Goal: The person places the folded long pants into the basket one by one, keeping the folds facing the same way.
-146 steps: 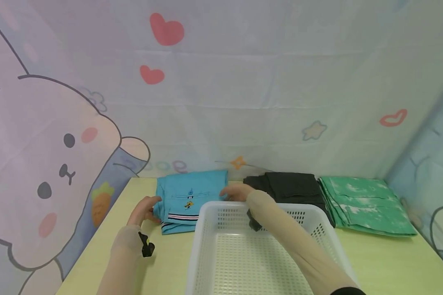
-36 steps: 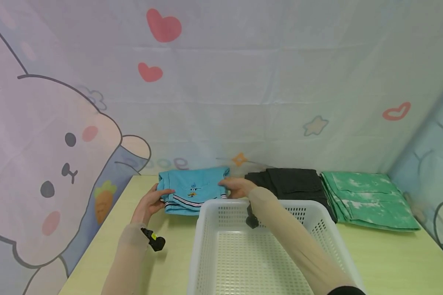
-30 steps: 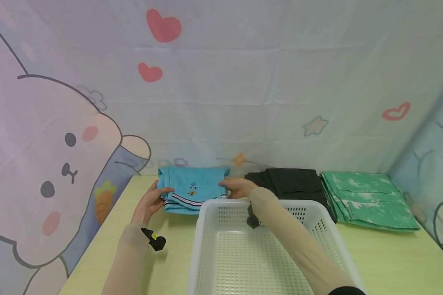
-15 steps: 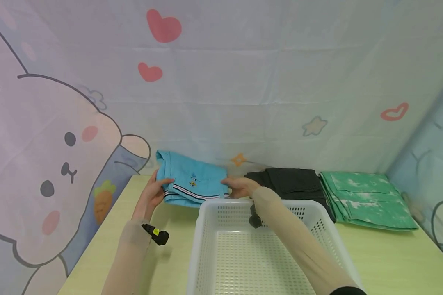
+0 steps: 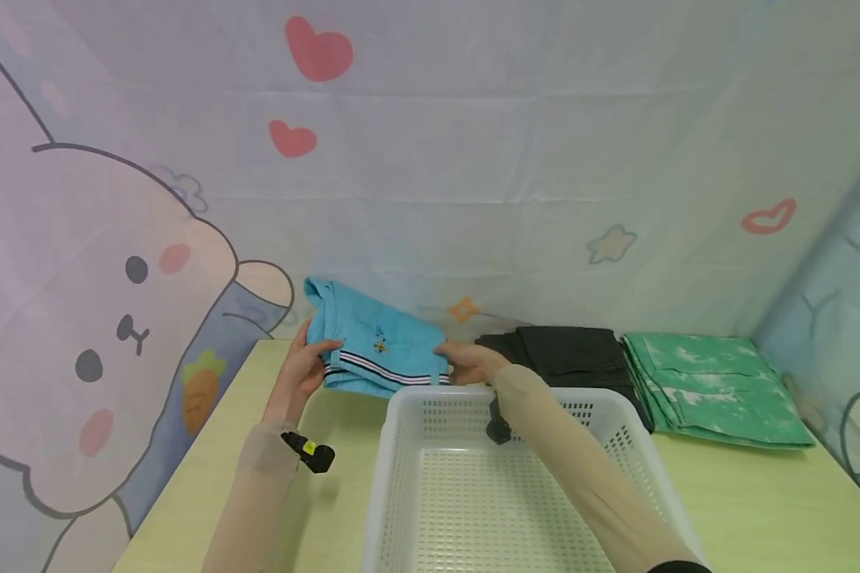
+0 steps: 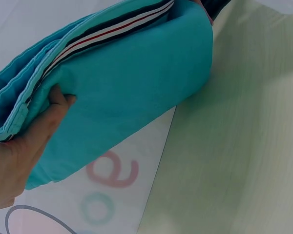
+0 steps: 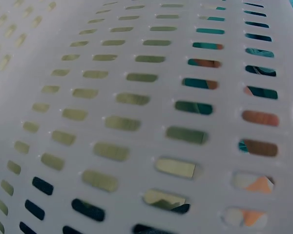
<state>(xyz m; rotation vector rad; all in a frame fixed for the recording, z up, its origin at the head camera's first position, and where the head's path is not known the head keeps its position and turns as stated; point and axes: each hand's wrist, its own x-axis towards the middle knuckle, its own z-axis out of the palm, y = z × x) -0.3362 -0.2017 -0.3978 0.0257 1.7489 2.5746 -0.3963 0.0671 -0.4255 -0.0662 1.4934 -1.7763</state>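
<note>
Folded blue pants (image 5: 387,338) with a striped band and a small embroidered duck are held off the table, tilted with the left end higher. My left hand (image 5: 302,362) grips their left end, thumb on top; in the left wrist view that hand (image 6: 31,146) pinches the fold of blue cloth (image 6: 132,73). My right hand (image 5: 469,362) holds the right end, its fingers partly hidden behind the cloth. The right wrist view is filled by the slotted basket wall (image 7: 151,112), with bits of hand and blue cloth showing through the slots.
A white plastic basket (image 5: 387,477) stands in front, under my right forearm. Folded black pants (image 5: 573,354) and a folded green tie-dye garment (image 5: 720,390) lie to the right on the pale yellow table (image 5: 752,509). A printed cloth backdrop (image 5: 430,199) rises behind.
From reaching to both sides of the blue pants on the table, my hands have taken hold and lifted them. Lately the left end has risen further. The basket and other clothes stayed put.
</note>
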